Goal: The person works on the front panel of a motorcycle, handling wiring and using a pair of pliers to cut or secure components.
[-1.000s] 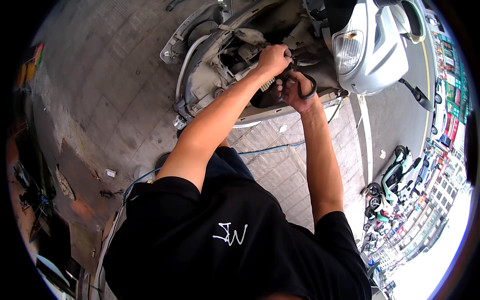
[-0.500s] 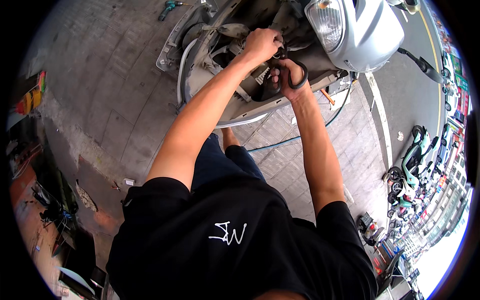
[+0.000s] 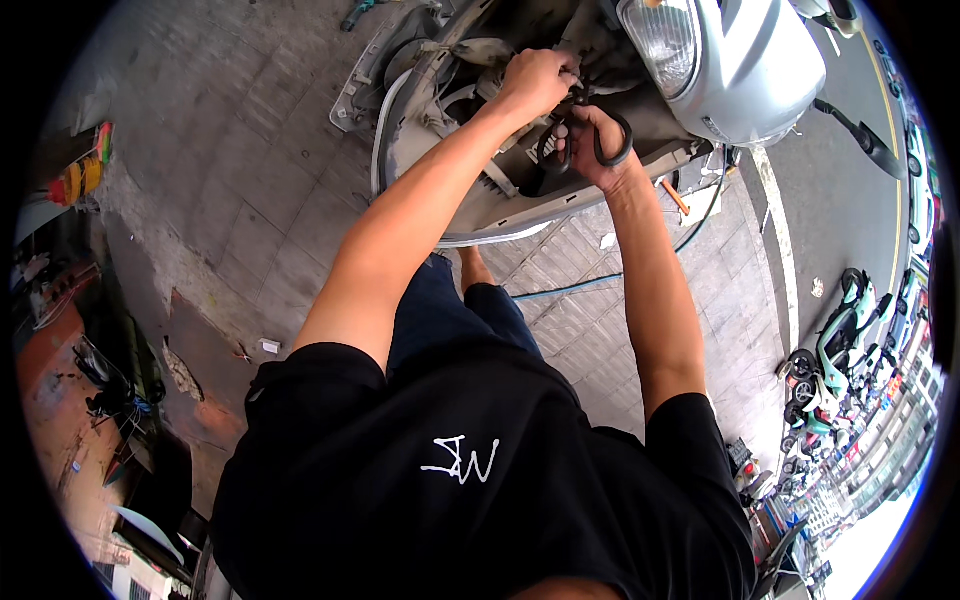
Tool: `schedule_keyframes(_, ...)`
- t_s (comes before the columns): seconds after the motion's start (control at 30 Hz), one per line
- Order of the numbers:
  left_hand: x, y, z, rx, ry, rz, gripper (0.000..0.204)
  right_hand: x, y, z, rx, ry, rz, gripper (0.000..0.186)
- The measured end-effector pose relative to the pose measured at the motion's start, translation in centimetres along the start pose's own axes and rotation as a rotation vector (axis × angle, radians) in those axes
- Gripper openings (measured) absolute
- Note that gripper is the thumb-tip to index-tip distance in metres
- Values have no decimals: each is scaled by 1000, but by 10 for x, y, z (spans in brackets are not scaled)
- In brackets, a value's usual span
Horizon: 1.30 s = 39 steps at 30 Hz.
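In front of me is a silver scooter [image 3: 775,80] with part of its body panels off, its inner frame and wiring exposed. My right hand [image 3: 600,135] holds black-handled scissors [image 3: 628,145], whose two large loops stand apart around my thumb and fingers. My left hand [image 3: 538,82] is just beyond and to the left, fingers pinched together near the scissors' front end, inside the opened scooter body. What they pinch is too small and dark to make out. The blades are mostly hidden against the dark cavity.
Beside the scooter, an orange-handled tool [image 3: 676,196] and a blue-green hose [image 3: 570,288] lie on the paving. A teal power tool [image 3: 355,14] lies at the far left. The scooter's mirror [image 3: 875,145] juts out right. Parked scooters [image 3: 835,345] line the right side.
The scissors' loops have spread farther apart in my right hand. My left hand keeps its pinch close by. The whole scene has shifted slightly right in the picture.
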<state>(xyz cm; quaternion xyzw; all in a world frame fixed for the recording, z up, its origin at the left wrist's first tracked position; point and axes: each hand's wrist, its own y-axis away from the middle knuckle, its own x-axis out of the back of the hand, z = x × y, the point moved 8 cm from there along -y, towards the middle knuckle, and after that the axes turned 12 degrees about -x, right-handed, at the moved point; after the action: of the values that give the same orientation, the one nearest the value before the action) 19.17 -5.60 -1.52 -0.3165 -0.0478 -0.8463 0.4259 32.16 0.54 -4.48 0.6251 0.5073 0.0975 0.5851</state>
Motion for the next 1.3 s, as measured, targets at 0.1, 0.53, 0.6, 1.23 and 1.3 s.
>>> schedule_keyframes(0.1, 3, 3, 3, -3, 43, 47, 23, -1, 2, 0, 28, 3, -69, 17)
schedule_keyframes(0.53, 27, -12, 1, -11, 96, 55, 21, 20, 38, 27, 39, -27, -141, 25)
schedule_keyframes(0.6, 47, 18, -13, 101, 402, 161, 18, 26, 60, 47, 87, 80, -13, 29)
schedule_keyframes(1.23, -76, 72, -82, 1008, 1302, 127, 26, -2, 66, 105, 360, 745, 641, 57)
schedule_keyframes(1.3, -77, 67, -87, 1050, 1254, 47, 25, -8, 66, 85, 444, 691, 704, 57)
